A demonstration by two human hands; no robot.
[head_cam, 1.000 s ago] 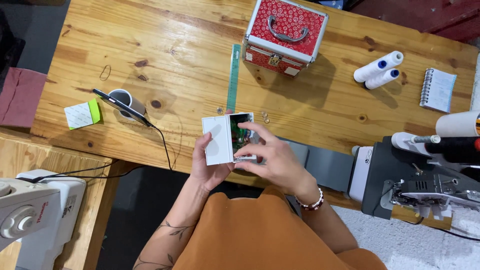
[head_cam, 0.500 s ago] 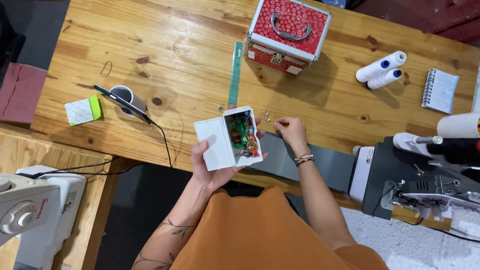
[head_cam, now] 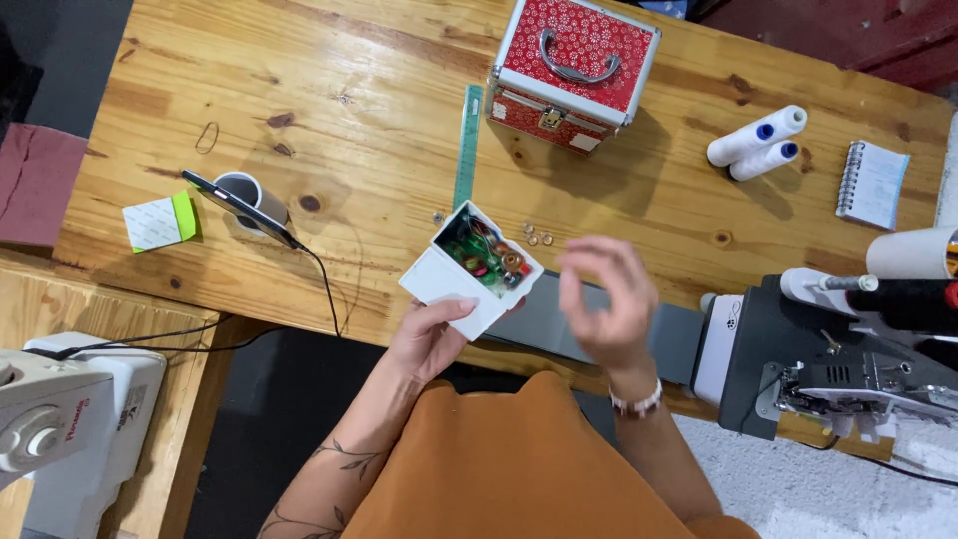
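Observation:
My left hand point(head_cam: 431, 337) holds a small white box point(head_cam: 471, 271) with its lid flipped open; small coloured bobbins lie inside. My right hand point(head_cam: 604, 302) hovers blurred just right of the box, above a grey strip of fabric point(head_cam: 559, 321); its fingers are curled, and I cannot tell whether they pinch anything. A few small metal rings point(head_cam: 534, 237) lie on the wooden table point(head_cam: 379, 130) just beyond the box. A green ruler point(head_cam: 467, 146) lies behind them.
A red patterned case with a metal handle point(head_cam: 571, 70) stands at the back. Two white thread spools point(head_cam: 756, 145) and a spiral notepad point(head_cam: 872, 183) lie at the right. A sewing machine point(head_cam: 848, 349) sits right, another point(head_cam: 60, 429) left. A phone leans on a cup point(head_cam: 244, 203).
My right hand left the box, reached to the small rings on the table, then pulled back toward me. The box has tilted and moved slightly right in my left hand.

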